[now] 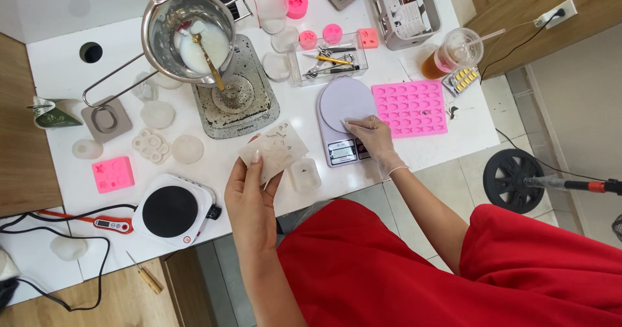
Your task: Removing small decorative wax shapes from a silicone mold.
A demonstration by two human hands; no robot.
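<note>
My left hand (pixel 249 200) holds up a translucent white silicone mould sheet (pixel 273 149) by its near edge, above the white table (pixel 65 71). My right hand (pixel 372 140) wears a thin clear glove and rests on a white kitchen scale (pixel 343 103), fingers on the front edge of its round platform, just above the display. A pink silicone mould tray (pixel 411 108) with many small cavities lies right of the scale. A small clear cup (pixel 304 175) stands between my hands.
A steel pot (pixel 188 32) of white melted wax with a gold spoon sits on a stained hot plate (pixel 236 93). A second white hot plate (pixel 173 209), a red probe thermometer (pixel 107 223), pink moulds, clear tool tray (pixel 327 58), iced drink (pixel 453 51) and wax discs surround them.
</note>
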